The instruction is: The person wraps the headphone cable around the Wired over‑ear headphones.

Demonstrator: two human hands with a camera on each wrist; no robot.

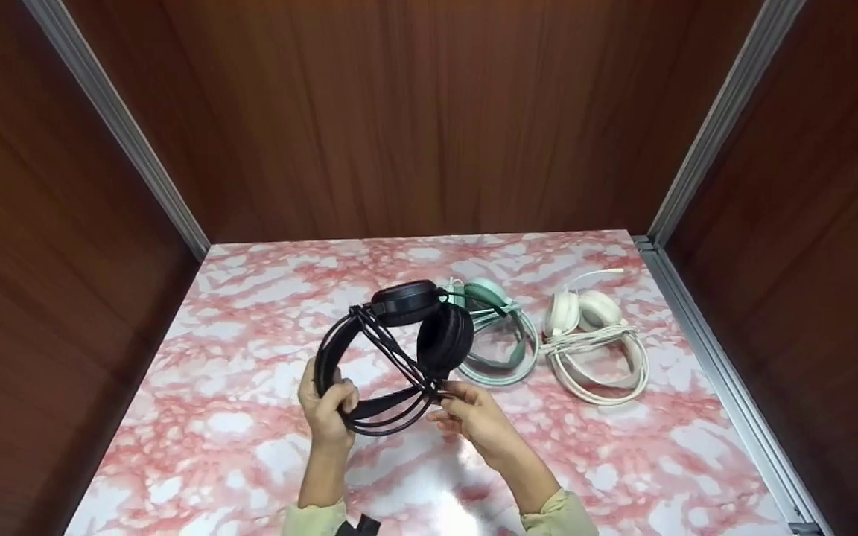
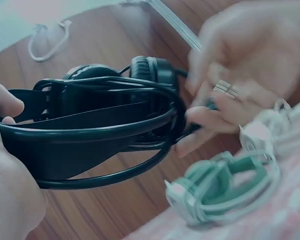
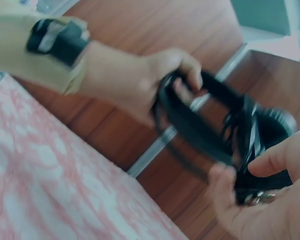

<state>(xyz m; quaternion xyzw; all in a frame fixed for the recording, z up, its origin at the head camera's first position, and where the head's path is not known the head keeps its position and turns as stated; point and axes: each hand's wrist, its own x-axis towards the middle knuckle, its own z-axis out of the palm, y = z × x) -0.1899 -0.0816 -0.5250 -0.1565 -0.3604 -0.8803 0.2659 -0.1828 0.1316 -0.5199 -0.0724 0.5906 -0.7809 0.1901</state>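
Note:
A black headset [image 1: 440,339] with two padded earcups is held up over the table, its cable looped and bundled across the headband. My left hand [image 1: 328,398] grips the headband at its left side, thumb on the inner face. My right hand [image 1: 477,424] pinches the bundled black cable [image 1: 429,387] near the lower earcup. Against the right hand's fingers, a small metal plug [image 2: 225,89] shows in the left wrist view. In the right wrist view the headset [image 3: 250,130] is partly blurred, with the left hand [image 3: 165,75] round the band.
A mint-green headset [image 1: 500,380] lies on the table just right of the black one. Farther right lies a white headset [image 1: 600,394] with a boom microphone and wrapped cable. Brown wood-look panels [image 1: 429,119] enclose the pink-and-white marbled table [image 1: 213,447] at the back and sides.

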